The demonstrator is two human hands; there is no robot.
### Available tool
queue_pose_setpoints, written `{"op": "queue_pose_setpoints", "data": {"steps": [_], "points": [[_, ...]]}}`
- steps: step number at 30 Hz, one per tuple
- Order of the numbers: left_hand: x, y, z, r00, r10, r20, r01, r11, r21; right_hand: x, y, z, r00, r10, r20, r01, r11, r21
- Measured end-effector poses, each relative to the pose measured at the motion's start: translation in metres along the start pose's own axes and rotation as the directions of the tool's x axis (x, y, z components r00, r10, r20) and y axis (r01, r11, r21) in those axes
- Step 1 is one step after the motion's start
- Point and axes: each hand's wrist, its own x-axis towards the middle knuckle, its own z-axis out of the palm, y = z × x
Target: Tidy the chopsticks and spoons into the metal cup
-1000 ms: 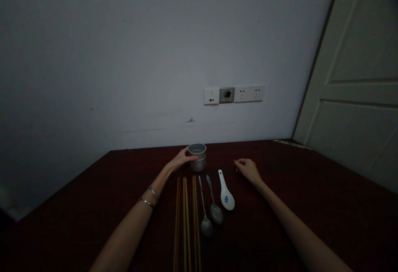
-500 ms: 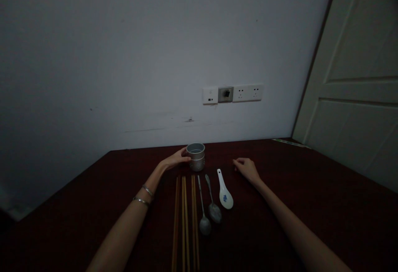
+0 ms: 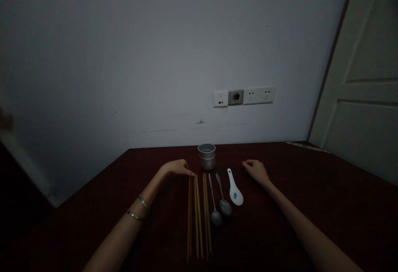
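Note:
My left hand [image 3: 178,167], with two bangles [image 3: 139,208] on its wrist, is above the far ends of the chopsticks. Its thumb stretches to the tip of the middle pair of chopsticks [image 3: 198,218]; the other fingers are bent and partly hidden, and nothing shows in its grip. Another pair of chopsticks [image 3: 189,218] lies left of it, a third pair [image 3: 207,218] right. A grey metal container [image 3: 207,158] stands upright behind them. My right hand [image 3: 256,171] rests on the table with fingers curled in, holding nothing visible, beside a white ceramic spoon [image 3: 235,193].
Two metal spoons, one slim [image 3: 215,217] and one broader [image 3: 225,207], lie between the chopsticks and the ceramic spoon. The dark red table [image 3: 289,222] meets a wall with sockets [image 3: 258,95]. A pale panelled door [image 3: 363,118] is at the right. A blurred shape [image 3: 5,121] shows at far left.
My left hand has let go of the metal container and come nearer, to the chopstick ends. The container stands by itself. My right hand stays in place; the whole view has shifted slightly.

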Motion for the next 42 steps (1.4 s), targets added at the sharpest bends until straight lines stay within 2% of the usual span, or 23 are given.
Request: {"op": "queue_pose_setpoints", "data": {"steps": [4, 15, 26, 30, 35, 42], "points": [[-0.016, 0.006, 0.015, 0.987, -0.127, 0.095, 0.126, 0.992, 0.020, -0.002, 0.002, 0.002, 0.999, -0.032, 0.003, 0.032, 0.997, -0.070], [-0.019, 0.003, 0.051, 0.987, -0.158, -0.034, 0.157, 0.987, -0.031, -0.004, 0.002, 0.000, 0.999, -0.049, 0.018, 0.050, 0.998, -0.044], [-0.023, 0.002, 0.051, 0.981, -0.191, -0.032, 0.187, 0.978, -0.089, -0.005, 0.001, 0.000, 0.999, -0.044, 0.017, 0.045, 0.998, -0.047], [-0.023, 0.006, 0.055, 0.974, -0.203, -0.106, 0.204, 0.979, -0.001, -0.005, 0.000, 0.000, 0.998, -0.060, 0.015, 0.061, 0.996, -0.060], [-0.024, 0.015, 0.060, 0.947, -0.187, -0.262, 0.233, 0.960, 0.157, -0.006, -0.002, -0.001, 0.998, -0.053, 0.020, 0.054, 0.996, -0.065], [-0.024, 0.018, 0.060, 0.925, -0.214, -0.314, 0.267, 0.954, 0.138, -0.007, -0.002, -0.001, 0.998, -0.064, 0.013, 0.065, 0.995, -0.079]]}}
